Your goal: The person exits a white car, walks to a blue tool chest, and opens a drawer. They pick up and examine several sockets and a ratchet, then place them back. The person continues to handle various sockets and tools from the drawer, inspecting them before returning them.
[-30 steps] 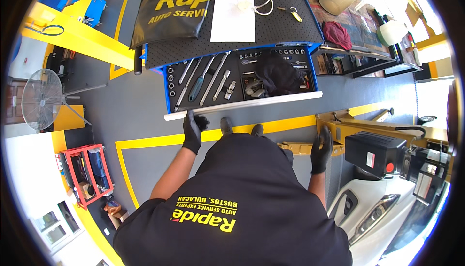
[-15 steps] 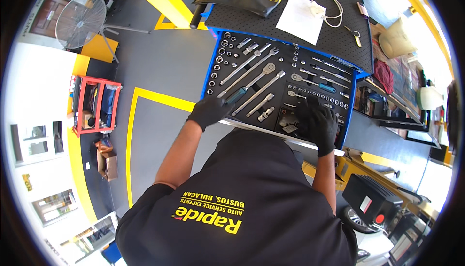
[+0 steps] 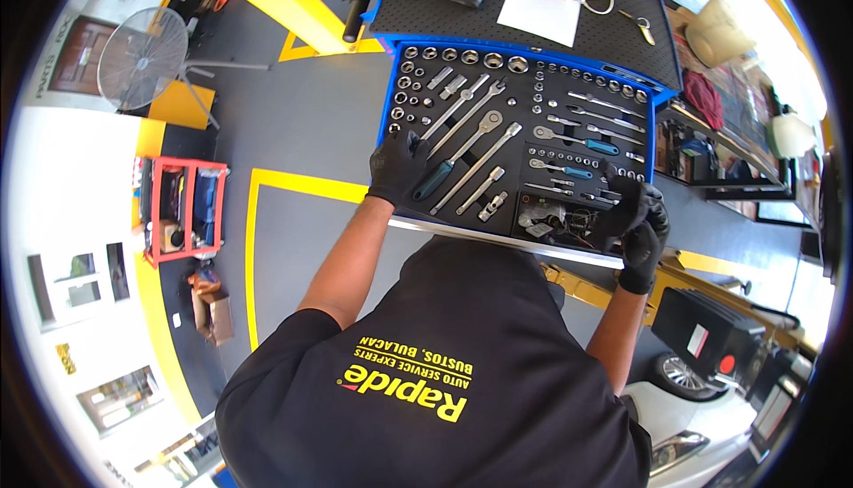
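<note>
The left hand (image 3: 397, 166), gloved in black, lies spread and flat on the near-left corner of the open tool drawer (image 3: 520, 52), gripping nothing; it looks braced there for support. Just right of its fingers lies a blue-handled ratchet (image 3: 444, 172) in its foam slot, with long extension bars beyond. Across the tray, the right hand (image 3: 635, 217) curls at the near-right corner beside a tangle of loose bits (image 3: 555, 217); whether it pinches anything I cannot tell. The drawer's steel front edge (image 3: 498, 239) presses close to the person's chest, leaving little room behind.
</note>
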`<state>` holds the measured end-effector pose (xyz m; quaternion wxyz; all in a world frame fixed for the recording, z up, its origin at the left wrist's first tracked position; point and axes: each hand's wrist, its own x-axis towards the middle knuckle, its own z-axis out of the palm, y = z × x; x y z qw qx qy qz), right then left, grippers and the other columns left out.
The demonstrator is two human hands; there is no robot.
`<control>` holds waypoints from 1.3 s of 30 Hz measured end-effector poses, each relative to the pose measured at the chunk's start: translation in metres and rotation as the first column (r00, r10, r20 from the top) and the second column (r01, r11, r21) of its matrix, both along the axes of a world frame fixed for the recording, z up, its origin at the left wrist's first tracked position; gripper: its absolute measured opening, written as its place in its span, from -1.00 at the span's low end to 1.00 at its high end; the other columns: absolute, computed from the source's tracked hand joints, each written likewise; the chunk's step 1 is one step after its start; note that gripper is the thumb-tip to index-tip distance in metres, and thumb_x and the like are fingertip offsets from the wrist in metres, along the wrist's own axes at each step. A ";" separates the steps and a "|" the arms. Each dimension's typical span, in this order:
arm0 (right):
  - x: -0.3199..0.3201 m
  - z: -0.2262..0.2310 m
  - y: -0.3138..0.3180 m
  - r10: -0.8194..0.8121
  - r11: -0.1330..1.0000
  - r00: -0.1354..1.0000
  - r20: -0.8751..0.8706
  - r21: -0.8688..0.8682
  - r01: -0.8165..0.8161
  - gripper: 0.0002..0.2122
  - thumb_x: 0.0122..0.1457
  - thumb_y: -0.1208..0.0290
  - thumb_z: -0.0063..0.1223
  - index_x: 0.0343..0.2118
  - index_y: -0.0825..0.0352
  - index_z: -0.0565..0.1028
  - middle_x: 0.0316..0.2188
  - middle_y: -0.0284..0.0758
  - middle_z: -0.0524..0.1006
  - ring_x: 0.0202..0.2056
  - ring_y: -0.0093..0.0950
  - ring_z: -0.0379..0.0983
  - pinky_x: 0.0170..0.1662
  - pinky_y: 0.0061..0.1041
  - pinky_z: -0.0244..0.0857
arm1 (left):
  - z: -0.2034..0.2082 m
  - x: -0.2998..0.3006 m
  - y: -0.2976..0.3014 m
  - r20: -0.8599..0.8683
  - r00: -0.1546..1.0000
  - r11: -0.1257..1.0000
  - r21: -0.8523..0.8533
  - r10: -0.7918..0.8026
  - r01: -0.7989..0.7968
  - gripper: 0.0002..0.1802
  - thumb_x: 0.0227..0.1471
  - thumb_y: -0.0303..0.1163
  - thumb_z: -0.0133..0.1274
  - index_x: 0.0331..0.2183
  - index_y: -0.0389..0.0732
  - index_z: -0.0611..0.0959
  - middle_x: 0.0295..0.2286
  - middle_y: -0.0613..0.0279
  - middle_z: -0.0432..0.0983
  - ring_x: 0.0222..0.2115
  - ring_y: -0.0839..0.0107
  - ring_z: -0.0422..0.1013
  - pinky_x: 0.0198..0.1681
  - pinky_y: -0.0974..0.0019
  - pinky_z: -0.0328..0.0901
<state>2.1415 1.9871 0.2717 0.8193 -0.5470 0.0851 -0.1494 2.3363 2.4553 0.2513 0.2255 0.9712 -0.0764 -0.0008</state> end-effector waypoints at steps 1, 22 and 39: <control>-0.009 -0.015 -0.002 -0.045 0.999 0.998 0.042 0.014 0.045 -0.58 0.19 0.41 0.15 0.11 0.44 0.58 0.16 -0.22 0.53 0.19 -0.31 0.47 0.31 -0.21 0.30 | 0.005 0.007 -0.005 0.040 0.998 0.997 -0.052 -0.050 0.052 -0.72 0.19 -0.14 0.20 -0.24 -0.15 0.65 -0.35 0.05 0.67 -0.27 -0.05 0.61 -0.18 -0.12 0.45; 0.028 0.031 0.139 -0.415 -0.226 0.905 0.097 -0.974 0.001 -0.37 0.26 0.34 0.19 0.36 0.45 0.30 0.23 -0.19 0.54 0.34 -0.27 0.38 0.48 -0.39 0.10 | -0.019 0.027 0.056 -0.087 0.990 0.593 -0.805 -0.107 -0.007 -0.86 0.34 -0.40 0.12 -0.14 -0.24 0.66 -0.49 0.33 0.59 -0.50 0.54 0.47 -0.38 0.35 0.42; 0.024 0.005 0.130 -0.363 -0.058 0.928 0.085 -0.996 0.068 -0.49 0.39 0.33 0.06 0.36 0.30 0.32 0.30 -0.23 0.46 0.33 -0.25 0.36 0.46 -0.25 0.15 | 0.005 -0.011 -0.076 -0.163 0.797 0.813 -0.078 -0.581 0.577 -0.71 0.09 -0.44 0.15 -0.13 -0.31 0.60 -0.33 -0.18 0.70 -0.26 -0.05 0.69 -0.20 -0.06 0.54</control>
